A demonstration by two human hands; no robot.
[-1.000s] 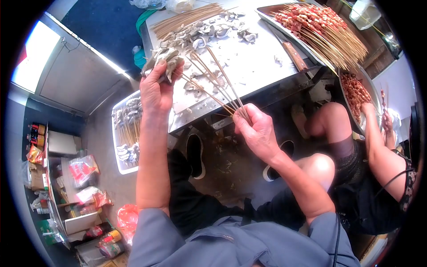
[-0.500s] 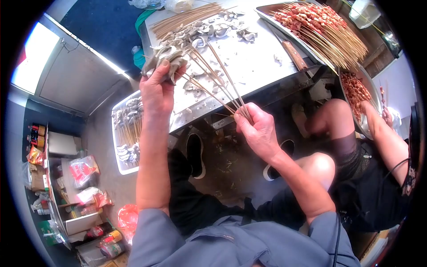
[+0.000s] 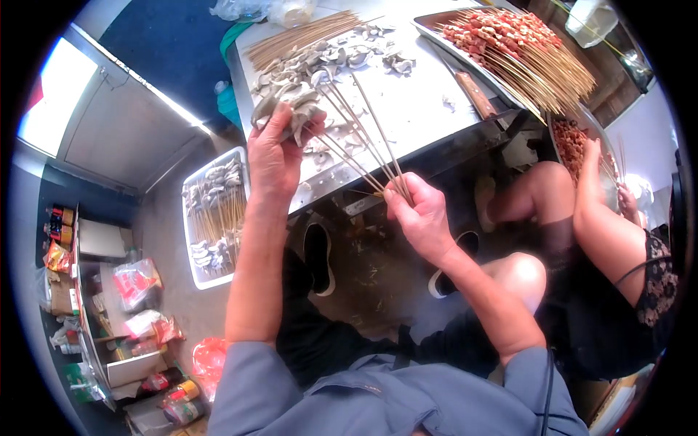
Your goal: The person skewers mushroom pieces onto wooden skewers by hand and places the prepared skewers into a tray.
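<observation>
My left hand (image 3: 275,156) is closed around a bunch of grey-white, curved food pieces (image 3: 287,102), thumb pressed on top; their exact kind I cannot tell. In my right hand (image 3: 418,214) are several bamboo skewers (image 3: 379,134), gripped at their lower ends and fanned out up and to the left. One or more skewers reach the bunch in my left hand; whether they pierce it is hidden by the fingers. Behind, more of the same grey pieces (image 3: 342,54) lie scattered on the white tabletop (image 3: 422,109), beside a pile of loose bamboo skewers (image 3: 302,38).
A metal tray (image 3: 427,30) of red meat skewers (image 3: 502,36) stands at the back right, with a wooden handle (image 3: 476,94) beside it. At left, a white tray (image 3: 187,247) holds finished grey skewers (image 3: 218,211). A co-worker's arm (image 3: 614,211) reaches to a bowl of meat (image 3: 571,142).
My left hand has moved right and slightly down with the grey pieces, closer to my right hand. The right hand stays nearly still. The co-worker's arms have shifted at the bowl.
</observation>
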